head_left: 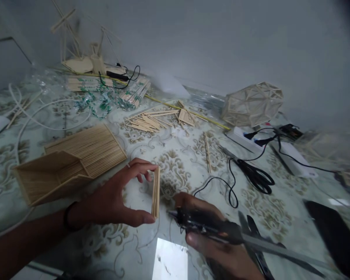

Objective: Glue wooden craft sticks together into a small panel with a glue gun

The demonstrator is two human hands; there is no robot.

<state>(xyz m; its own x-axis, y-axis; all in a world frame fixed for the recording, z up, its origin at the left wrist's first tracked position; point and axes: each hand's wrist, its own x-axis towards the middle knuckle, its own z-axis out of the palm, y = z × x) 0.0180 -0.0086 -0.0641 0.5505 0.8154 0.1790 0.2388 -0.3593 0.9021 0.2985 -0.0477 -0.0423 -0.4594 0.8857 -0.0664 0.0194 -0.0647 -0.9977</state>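
My left hand pinches a small flat bundle of short wooden sticks at its two ends, between thumb and fingertips, holding it upright on edge. My right hand is wrapped round a black hot glue gun, slightly blurred. A long pale glue stick juts out of its back. The nozzle points left, a short gap away from the bundle. Left of my left hand lies a box-like piece made of wooden sticks, open on one side.
Loose sticks and packed stick bundles lie farther back. Black-handled scissors, a white power strip with cords and a black phone-like slab are at right. A faceted stick frame stands by the wall.
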